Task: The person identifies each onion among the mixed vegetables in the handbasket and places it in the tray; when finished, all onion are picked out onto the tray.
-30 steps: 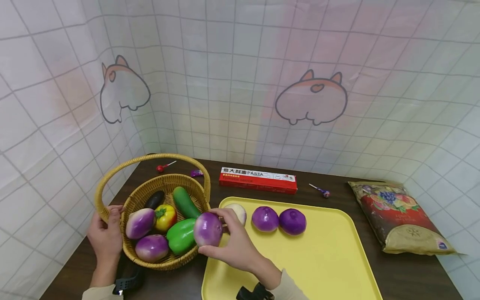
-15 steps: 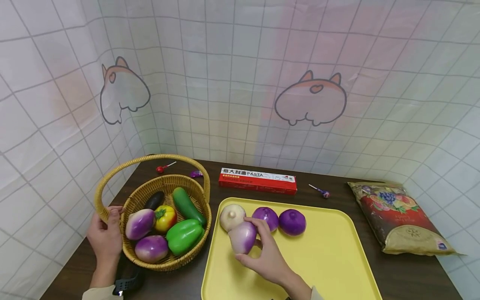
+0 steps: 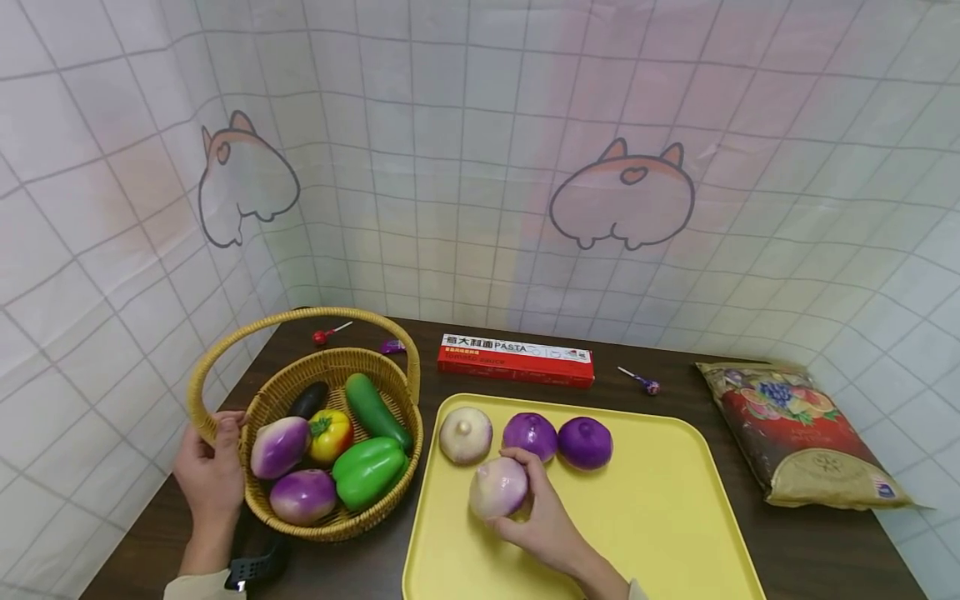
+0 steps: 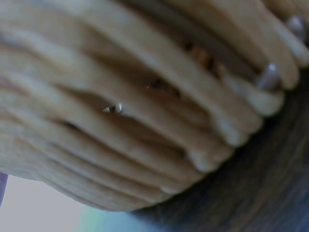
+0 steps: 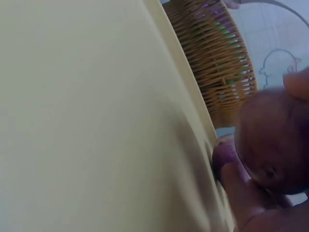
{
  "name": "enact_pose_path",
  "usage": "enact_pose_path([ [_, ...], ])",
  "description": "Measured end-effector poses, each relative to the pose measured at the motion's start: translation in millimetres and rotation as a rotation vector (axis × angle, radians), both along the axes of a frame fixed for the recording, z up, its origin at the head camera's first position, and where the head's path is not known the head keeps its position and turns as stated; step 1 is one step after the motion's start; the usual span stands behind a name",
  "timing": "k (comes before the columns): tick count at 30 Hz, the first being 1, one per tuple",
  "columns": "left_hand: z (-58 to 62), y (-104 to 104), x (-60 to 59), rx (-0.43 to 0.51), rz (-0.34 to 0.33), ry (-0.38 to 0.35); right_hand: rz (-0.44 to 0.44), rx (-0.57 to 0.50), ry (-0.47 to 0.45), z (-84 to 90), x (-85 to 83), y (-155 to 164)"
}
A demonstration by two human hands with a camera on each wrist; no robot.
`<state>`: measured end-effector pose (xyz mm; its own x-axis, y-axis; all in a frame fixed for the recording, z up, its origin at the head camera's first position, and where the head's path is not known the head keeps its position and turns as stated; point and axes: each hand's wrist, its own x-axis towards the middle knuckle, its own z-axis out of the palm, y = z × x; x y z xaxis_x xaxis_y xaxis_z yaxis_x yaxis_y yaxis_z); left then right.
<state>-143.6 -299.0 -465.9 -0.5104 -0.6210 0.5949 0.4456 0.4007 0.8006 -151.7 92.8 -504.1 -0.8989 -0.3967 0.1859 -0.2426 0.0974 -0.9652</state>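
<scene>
My right hand (image 3: 536, 518) grips a purple-and-white turnip (image 3: 498, 487), its white pointed end up, low over the yellow tray (image 3: 637, 533). In the right wrist view, the purple underside of the turnip (image 5: 270, 140) shows above the tray surface. Behind it sit a white turnip-like vegetable (image 3: 465, 435) and two purple onion-like ones (image 3: 530, 437). My left hand (image 3: 210, 471) holds the wicker basket (image 3: 352, 527) at its left side, near the handle's base; some fingers are hidden. Blurred wicker (image 4: 120, 106) fills most of the left wrist view.
In the basket lie a green pepper (image 3: 371, 472), a red-yellow pepper (image 3: 331, 436), a cucumber (image 3: 375, 410), a dark eggplant-like piece (image 3: 310, 400) and two purple-white vegetables (image 3: 303, 497). Behind are a pasta box (image 3: 516, 361) and lollipops (image 3: 641, 382); a packaged bag (image 3: 806, 437) lies right.
My right hand has carried the turnip from over the basket's right edge rightward above the tray, turned its white end up and lowered it. The left hand stays at the basket.
</scene>
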Motion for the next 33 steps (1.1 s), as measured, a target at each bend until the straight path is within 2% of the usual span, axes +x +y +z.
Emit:
enact_pose_path([
  [4, -0.1, 0, -1.0, -0.002, -0.002, 0.007, 0.044, 0.010, 0.021, -2.2, -1.4, 1],
  [8, 1.1, 1, -0.4, -0.005, 0.009, 0.000, 0.078, 0.057, 0.078, -4.3, -1.3, 0],
  [11, 1.3, 1, 0.3, -0.007, 0.017, -0.012, 0.091, 0.101, 0.082, -6.2, -0.6, 0],
  [15, -11.8, -8, -5.2, 0.005, 0.019, -0.019, 0.083, 0.135, 0.042, -8.0, 0.0, -1],
  [17, -13.6, -9, -5.8, 0.019, 0.008, -0.005, 0.084, 0.146, 0.041, -8.2, -0.3, -2],
  [19, -12.7, -8, -5.4, 0.020, 0.002, 0.001, 0.089, 0.152, 0.059, -8.5, -0.7, -2],
  [23, -1.1, 0, -0.2, 0.004, -0.002, 0.006, 0.089, 0.151, 0.115, -9.2, -1.6, -3],
  [27, 0.0, 1, 0.0, -0.010, 0.005, 0.002, 0.081, 0.142, 0.129, -11.2, -2.4, -3],
  [33, 0.7, 2, 0.4, -0.015, 0.021, -0.016, 0.037, 0.183, 0.127, -13.0, -2.6, -2],
])
